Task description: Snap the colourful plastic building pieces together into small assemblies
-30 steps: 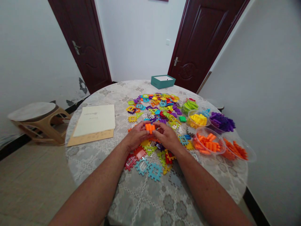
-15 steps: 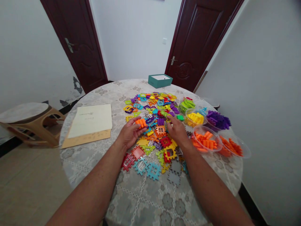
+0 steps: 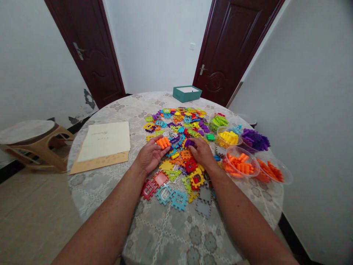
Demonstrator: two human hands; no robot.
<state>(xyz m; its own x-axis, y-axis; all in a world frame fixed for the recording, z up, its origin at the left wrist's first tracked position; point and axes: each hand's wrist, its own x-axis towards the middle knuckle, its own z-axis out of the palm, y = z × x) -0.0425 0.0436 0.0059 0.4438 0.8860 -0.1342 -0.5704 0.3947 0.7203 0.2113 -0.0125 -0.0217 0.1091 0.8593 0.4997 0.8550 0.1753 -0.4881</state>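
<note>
My left hand (image 3: 151, 154) is closed around an orange ridged plastic piece (image 3: 163, 142), held above the pile. My right hand (image 3: 202, 151) has its fingers closed on a purple ridged piece (image 3: 189, 143) near the middle of the pile. Between and around both hands lies a spread of interlocking plastic building pieces in many colours. An orange window piece (image 3: 185, 155) and a red piece (image 3: 191, 165) lie just under the right hand. Closer to me are a blue window piece (image 3: 179, 200) and a pink-red square (image 3: 160, 178).
At the right stand clear tubs with green pieces (image 3: 219, 122), yellow pieces (image 3: 228, 137), purple pieces (image 3: 255, 140) and orange pieces (image 3: 242, 164). White paper (image 3: 106, 141) lies over a brown envelope (image 3: 99, 163) at the left. A teal box (image 3: 186, 95) stands at the far edge.
My right hand has moved left and closed on the purple piece lying in the pile. The left hand still holds the orange piece, almost unmoved.
</note>
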